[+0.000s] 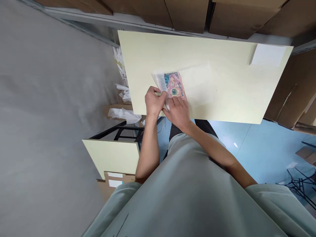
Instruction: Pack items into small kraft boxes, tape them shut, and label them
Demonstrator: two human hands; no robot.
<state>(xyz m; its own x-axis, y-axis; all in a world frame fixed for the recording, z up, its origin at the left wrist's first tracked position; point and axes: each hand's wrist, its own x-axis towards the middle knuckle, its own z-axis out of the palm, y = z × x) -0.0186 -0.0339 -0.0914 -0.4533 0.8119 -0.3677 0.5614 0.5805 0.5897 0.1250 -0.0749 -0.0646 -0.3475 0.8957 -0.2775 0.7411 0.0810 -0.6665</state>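
A flat rectangular item with a pink and blue print [174, 84] lies on a thin whitish, see-through sheet [197, 79], which spreads out to its right and folds up at its left. At the item's left side, my left hand [154, 102] is closed with thumb and fingertips pinching the sheet's edge. My right hand [179, 112] lies over the item's near end, its fingers stretched out and pressing on it, the thumb close to my left hand. Part of the print and the sheet's near edge are hidden under my right hand.
The pale yellow table [237, 89] carries a white stack [268, 55] at its far right corner. Cardboard boxes [187, 14] line a shelf behind it. Crumpled white wrapping [124, 114] sits at the left, above a smaller low table [116, 153].
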